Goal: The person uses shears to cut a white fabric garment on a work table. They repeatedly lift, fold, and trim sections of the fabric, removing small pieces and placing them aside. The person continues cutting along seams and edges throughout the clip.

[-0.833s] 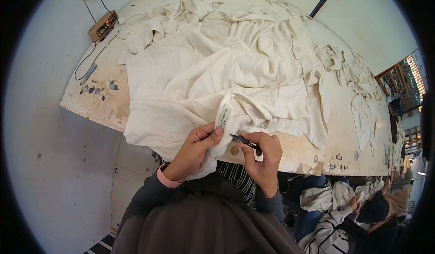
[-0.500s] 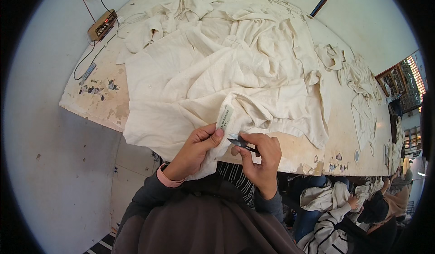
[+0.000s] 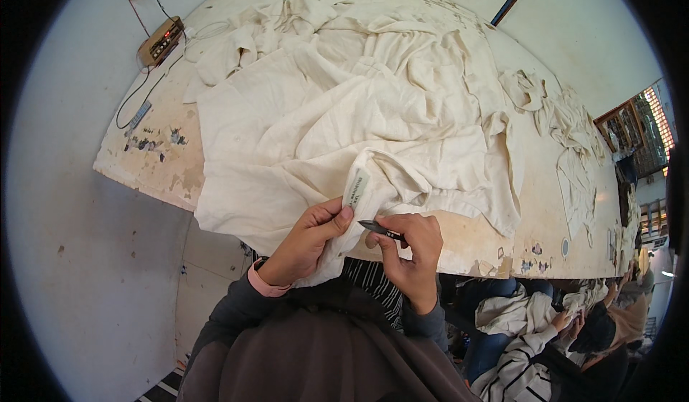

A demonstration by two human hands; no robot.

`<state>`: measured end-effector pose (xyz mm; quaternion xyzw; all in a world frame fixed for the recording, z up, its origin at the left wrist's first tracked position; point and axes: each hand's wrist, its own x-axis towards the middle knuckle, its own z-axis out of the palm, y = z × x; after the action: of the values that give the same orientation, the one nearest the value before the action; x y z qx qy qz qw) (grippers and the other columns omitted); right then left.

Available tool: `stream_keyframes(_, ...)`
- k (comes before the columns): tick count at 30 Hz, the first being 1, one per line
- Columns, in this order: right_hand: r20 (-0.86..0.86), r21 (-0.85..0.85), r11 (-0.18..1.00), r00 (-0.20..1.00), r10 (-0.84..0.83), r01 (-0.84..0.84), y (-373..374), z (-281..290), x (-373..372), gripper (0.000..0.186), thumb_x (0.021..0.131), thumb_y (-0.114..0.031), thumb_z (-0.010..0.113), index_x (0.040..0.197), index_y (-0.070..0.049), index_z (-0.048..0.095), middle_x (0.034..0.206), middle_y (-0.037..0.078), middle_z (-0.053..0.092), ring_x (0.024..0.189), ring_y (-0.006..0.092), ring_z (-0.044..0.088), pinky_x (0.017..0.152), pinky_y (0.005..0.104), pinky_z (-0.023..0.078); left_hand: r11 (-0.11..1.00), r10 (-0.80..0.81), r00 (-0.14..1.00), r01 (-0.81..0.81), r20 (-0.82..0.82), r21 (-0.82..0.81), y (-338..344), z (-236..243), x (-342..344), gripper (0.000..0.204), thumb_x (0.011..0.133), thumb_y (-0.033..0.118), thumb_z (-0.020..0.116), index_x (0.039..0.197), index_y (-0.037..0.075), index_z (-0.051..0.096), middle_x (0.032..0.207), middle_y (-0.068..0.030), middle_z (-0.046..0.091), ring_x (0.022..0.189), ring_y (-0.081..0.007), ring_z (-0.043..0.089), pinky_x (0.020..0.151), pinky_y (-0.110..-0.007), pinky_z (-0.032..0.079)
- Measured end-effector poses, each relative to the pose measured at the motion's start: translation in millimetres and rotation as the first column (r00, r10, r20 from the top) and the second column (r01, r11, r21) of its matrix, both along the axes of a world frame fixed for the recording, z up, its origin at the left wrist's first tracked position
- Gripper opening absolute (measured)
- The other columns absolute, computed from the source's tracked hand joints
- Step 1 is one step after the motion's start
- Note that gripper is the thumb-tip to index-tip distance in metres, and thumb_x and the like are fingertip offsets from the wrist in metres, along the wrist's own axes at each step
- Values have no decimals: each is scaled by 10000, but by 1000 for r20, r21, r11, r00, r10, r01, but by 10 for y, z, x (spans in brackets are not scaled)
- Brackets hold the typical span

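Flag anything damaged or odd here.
The worktable looks damaged: its pale surface is worn away in ragged patches, some dark, near the left corner and along the near edge, right of the right hand.

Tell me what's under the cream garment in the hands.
The cream garment lies mostly on the worn tabletop, which shows around it; anything else underneath is covered and can't be seen.

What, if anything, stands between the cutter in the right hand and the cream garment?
Nothing visible: the tip of the cutter in the right hand appears against the cream garment; whether they touch is unclear.
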<state>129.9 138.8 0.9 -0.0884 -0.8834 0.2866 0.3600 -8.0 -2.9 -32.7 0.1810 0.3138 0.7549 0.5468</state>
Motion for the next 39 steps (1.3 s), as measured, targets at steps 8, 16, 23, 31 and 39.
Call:
stream_keyframes(8,-99,-421,904,987,-129,76,28,20,-145,240,757,-49,787,991,-52,734,779,37,659,642,184,558,621,292,394,996,-6,996,-2,-85,-87,3,134,47,350,1088,219,544,1356,1,598,1188,-12,691,1028,-39,617,904,-223,501)
stream_keyframes(16,-102,-145,985,992,79,-93,59,-18,-94,224,704,9,677,918,-51,704,764,66,635,686,215,575,629,308,389,969,105,986,-130,-128,-210,37,112,65,372,1056,277,605,1259,-30,660,1104,-70,743,927,-110,708,841,-260,560)
stream_keyframes(23,-110,-340,939,990,-91,49,-27,-31,-7,241,740,-38,777,970,-64,708,826,49,673,662,212,550,603,309,371,979,128,991,-118,49,-167,49,171,113,370,1059,289,594,1255,-17,665,1141,-80,738,964,-125,712,867,-280,560)
stream_keyframes(31,-126,149,974,980,-151,169,-36,-100,-23,302,754,-101,838,1037,-85,735,878,13,720,643,204,563,634,320,362,989,100,986,-83,134,-126,41,139,133,348,1069,263,564,1246,-19,665,1150,-82,734,989,-135,710,894,-289,559)
stream_keyframes(39,-137,-4,992,982,-127,128,-56,-207,16,256,821,-73,800,1066,-55,730,930,21,718,665,150,572,642,289,376,984,107,989,-90,100,-155,43,162,162,362,1057,271,581,1257,-19,661,1124,-68,735,954,-127,709,865,-284,570)
